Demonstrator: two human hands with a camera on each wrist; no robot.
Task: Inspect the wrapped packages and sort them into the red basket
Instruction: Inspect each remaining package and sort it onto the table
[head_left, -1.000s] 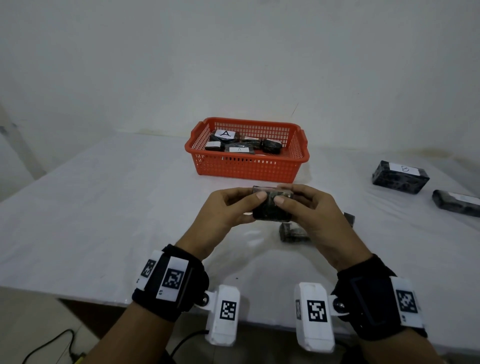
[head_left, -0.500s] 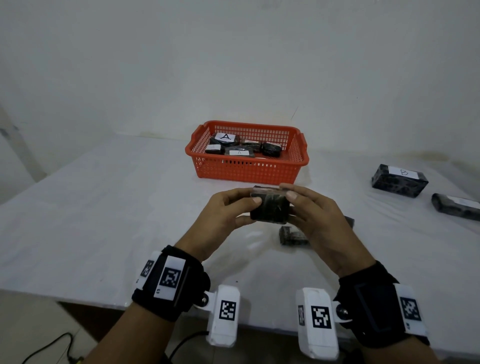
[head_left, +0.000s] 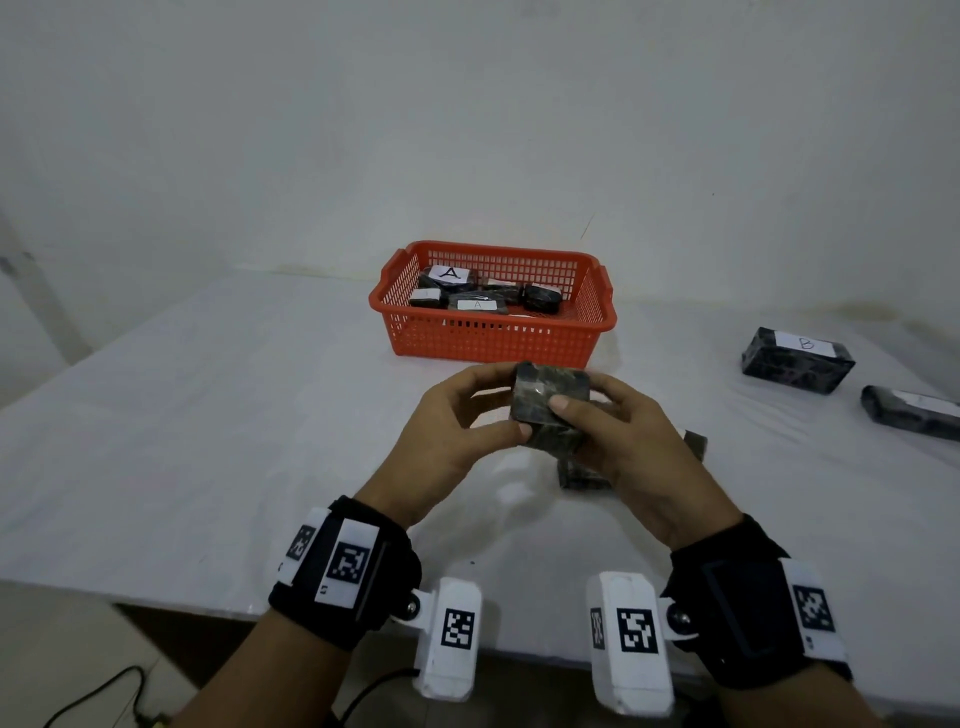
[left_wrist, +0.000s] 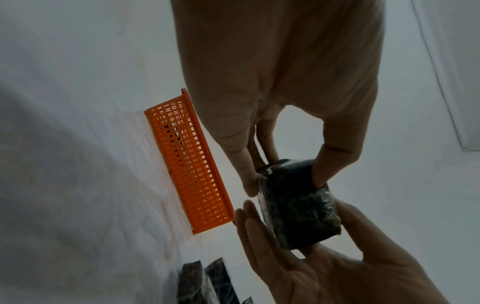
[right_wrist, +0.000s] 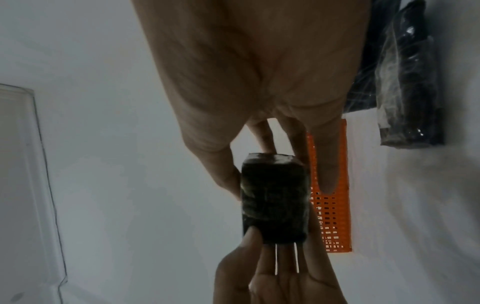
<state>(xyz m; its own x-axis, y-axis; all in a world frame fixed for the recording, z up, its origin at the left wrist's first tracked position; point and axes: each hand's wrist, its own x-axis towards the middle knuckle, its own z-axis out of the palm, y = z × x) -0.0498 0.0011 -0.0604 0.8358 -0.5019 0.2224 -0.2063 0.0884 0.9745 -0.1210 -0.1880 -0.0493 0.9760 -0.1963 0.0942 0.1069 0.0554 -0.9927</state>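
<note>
You hold a small dark wrapped package (head_left: 550, 408) up above the table (head_left: 208, 441), just in front of the red basket (head_left: 493, 332). Your left hand (head_left: 447, 431) and right hand (head_left: 628, 441) both pinch it between thumb and fingers (head_left: 563, 404), apparently so you can check its faces for a label.

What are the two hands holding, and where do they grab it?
A small dark wrapped package, held above the table. The left hand pinches its left end, the right hand its right end.

Dim, flat light; wrist views murky, perhaps slightly blurred.
</note>
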